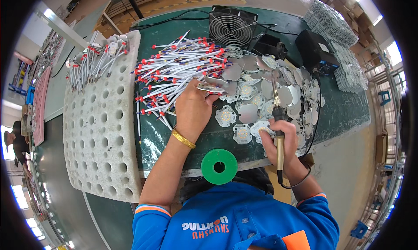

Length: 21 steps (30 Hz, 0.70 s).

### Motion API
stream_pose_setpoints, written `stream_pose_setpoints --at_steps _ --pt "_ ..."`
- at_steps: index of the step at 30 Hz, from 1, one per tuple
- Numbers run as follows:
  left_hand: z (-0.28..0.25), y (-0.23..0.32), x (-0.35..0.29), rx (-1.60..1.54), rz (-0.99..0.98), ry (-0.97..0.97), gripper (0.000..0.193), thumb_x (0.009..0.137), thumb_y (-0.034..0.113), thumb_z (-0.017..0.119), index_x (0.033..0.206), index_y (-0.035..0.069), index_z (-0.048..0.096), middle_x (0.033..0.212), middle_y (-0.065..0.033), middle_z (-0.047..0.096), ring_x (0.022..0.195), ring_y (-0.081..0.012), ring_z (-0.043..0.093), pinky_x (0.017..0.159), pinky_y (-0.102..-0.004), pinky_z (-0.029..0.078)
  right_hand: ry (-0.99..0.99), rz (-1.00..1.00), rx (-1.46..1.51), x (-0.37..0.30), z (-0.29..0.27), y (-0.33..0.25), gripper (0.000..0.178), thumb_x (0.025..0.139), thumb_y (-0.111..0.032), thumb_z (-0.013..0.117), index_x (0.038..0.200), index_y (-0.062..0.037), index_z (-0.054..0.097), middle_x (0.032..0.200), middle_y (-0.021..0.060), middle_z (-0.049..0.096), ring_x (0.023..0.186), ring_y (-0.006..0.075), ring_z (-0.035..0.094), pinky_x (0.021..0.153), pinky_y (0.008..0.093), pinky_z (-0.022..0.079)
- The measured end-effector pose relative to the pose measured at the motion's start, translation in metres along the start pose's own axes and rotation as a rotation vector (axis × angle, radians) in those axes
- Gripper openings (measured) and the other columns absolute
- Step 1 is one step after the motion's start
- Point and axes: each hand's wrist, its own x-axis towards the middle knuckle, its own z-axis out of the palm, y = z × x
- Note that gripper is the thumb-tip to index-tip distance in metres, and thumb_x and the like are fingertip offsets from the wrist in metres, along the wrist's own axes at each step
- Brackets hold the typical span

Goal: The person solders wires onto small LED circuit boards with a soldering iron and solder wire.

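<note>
My left hand (190,108) is closed on a small LED board (212,88), held at a tilt between thumb and fingers. A soldering iron (280,152) with a gold-coloured handle is in my right hand (284,139), its tip pointing away from me. My right thumb and fingertips also touch an LED board (260,129) at the near edge of the pile; whether they grip it I cannot tell. Loose LED boards (248,92), some face down, lie between and beyond my hands. Left of them is a heap of white wires (183,62) with red ends.
A green solder spool (209,169) is at the table's near edge. On the left stands a white foam block (98,130) with holes, wired boards (98,60) at its far end. A fan (233,30), a black box (313,49) and stacked boards (333,25) line the back.
</note>
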Motion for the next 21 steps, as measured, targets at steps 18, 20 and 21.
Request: stream_pose_setpoints --at_steps 18,20,21 --pt "-0.059 -0.007 -0.026 -1.604 -0.459 -0.224 0.035 0.091 0.022 0.055 0.119 0.003 0.047 0.073 0.0008 0.052 0.054 -0.0037 0.033 0.048 -0.0192 0.027 0.095 0.535 0.661 0.022 0.024 -0.029 0.032 0.08 -0.004 0.065 0.104 -0.0051 0.044 0.088 0.0064 0.048 0.067 0.0084 0.052 0.05 0.0218 0.044" --pt "-0.053 -0.007 -0.03 -1.583 -0.47 -0.267 0.033 0.091 0.023 0.056 0.116 0.002 0.049 0.072 0.0004 0.052 0.055 -0.0046 0.035 0.049 -0.0197 0.028 0.151 0.47 0.669 0.027 0.025 -0.027 0.031 0.081 -0.005 0.065 0.104 -0.0052 0.044 0.087 0.0057 0.047 0.065 0.0077 0.049 0.051 0.021 0.042" --pt "-0.051 -0.007 -0.032 -1.556 -0.489 -0.304 0.032 0.091 0.023 0.057 0.113 0.001 0.05 0.071 -0.0001 0.052 0.057 -0.0055 0.036 0.05 -0.0202 0.029 0.107 0.305 0.456 0.032 0.024 -0.025 0.031 0.081 -0.006 0.066 0.103 -0.0054 0.045 0.087 0.0049 0.047 0.064 0.0071 0.047 0.053 0.0201 0.041"
